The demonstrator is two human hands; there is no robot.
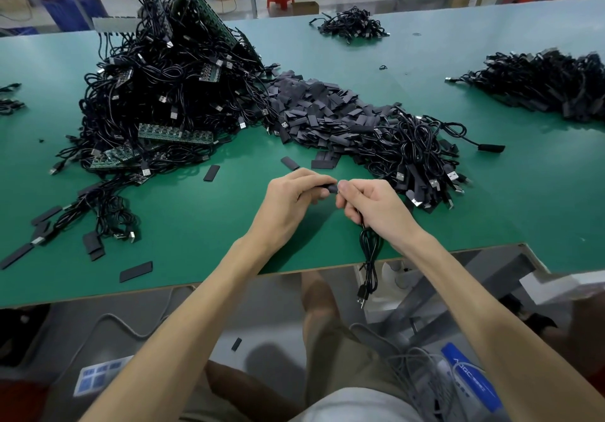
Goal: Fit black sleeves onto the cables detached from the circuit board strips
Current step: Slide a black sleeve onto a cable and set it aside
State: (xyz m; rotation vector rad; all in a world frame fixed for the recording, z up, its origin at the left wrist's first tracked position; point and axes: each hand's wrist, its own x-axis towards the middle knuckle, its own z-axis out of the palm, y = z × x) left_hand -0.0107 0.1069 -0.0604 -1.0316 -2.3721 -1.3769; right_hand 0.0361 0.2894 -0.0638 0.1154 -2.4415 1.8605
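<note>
The fingers [316, 180] of the left hand [288, 200] are curling round a black sleeve [330, 188], gripping it with its free end pointing right. The right hand [373, 207] is pinching the cable [370, 251] close to its end, the thumb tip sitting just beside the sleeve's mouth. Whether the cable end is already inside I cannot tell, since the fingertips are covering the joint.

Both hands are hovering just above the desk [203, 225], near its front edge. The rest of the cable is hanging down past that edge, with its plug [362, 295] dangling over the person's lap.

The sleeve's long axis is running left to right, in line between the two hands, and the cable end is lying immediately to its right. So the right hand is the nearer one to feed with. To my eye the next move is calling for a straight push leftward along that axis while the left hand is steadying the sleeve.

Behind the hands a sleeve pile [327, 104] is spreading across the desk. Board strips [175, 135] are poking out of a tangled heap [157, 71] further left.
</note>
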